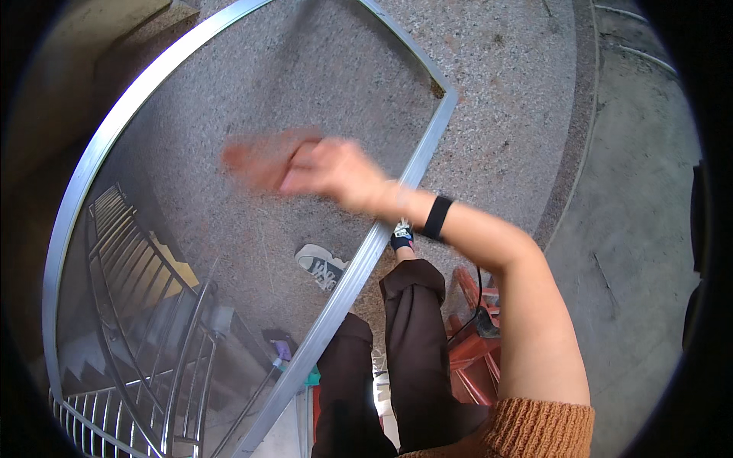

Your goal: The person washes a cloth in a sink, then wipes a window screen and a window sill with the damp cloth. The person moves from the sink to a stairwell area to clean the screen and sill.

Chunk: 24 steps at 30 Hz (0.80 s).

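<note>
A large aluminium-framed panel (pixel 338 303), see-through and greyish like a fine mesh screen, stands tilted before me. My right hand (pixel 338 172) reaches over its near edge, blurred by motion. A reddish-brown cloth (pixel 257 160) is gripped in those fingers and spreads out to the left over the panel. Whether the cloth presses on the mesh cannot be made out. A black band (pixel 438 217) circles my right forearm. My left hand is out of view.
Through the panel show a metal stair railing (pixel 189 343), a grey canvas shoe (pixel 320 264) and a speckled stone floor (pixel 492 131). Red wooden stool legs (pixel 475 355) with a black cord stand beside my right leg. A mop-like pole (pixel 246 409) lies lower left. Smooth concrete (pixel 624 229) borders the right.
</note>
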Tool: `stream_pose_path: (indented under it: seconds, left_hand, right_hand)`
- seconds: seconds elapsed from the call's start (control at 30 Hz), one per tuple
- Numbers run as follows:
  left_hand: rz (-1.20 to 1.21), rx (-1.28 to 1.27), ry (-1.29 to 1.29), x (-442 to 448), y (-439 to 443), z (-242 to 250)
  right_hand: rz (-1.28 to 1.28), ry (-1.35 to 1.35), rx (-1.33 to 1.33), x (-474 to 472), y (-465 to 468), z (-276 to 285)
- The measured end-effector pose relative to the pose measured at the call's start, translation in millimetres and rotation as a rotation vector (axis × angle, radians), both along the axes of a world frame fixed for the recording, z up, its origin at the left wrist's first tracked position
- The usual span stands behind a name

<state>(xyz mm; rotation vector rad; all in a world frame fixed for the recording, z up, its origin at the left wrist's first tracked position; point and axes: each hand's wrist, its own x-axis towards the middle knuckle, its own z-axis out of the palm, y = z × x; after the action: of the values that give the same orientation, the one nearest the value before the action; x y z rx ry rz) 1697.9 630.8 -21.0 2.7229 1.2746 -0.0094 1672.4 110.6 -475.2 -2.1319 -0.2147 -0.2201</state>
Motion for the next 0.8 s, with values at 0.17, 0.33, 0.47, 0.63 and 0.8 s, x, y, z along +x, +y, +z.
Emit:
stream_pose_path:
  seconds: [0.17, 0.33, 0.47, 0.63, 0.8]
  left_hand:
    - [-0.003, -0.004, 0.016, -3.9, -1.4, -2.4]
    - [-0.013, -0.011, 0.027, -3.8, -9.4, 7.3]
    - [0.003, -0.052, 0.046, -5.2, -22.3, 29.5]
    - [0.092, -0.048, -0.303, -5.5, -30.8, 62.7]
    - [0.028, -0.063, -0.233, -0.6, -17.2, 92.4]
  right_hand:
    - [-0.209, 0.587, -0.649, -26.7, -157.2, -102.9]
    - [-0.514, 0.759, -0.35, -109.9, -187.8, -136.7]
    - [-0.823, 0.597, -0.135, -139.6, -100.9, -131.8]
    - [-0.866, 0.518, 0.087, -136.2, 33.4, 3.0]
    - [-0.803, 0.599, 0.303, -134.0, 163.7, 173.1]
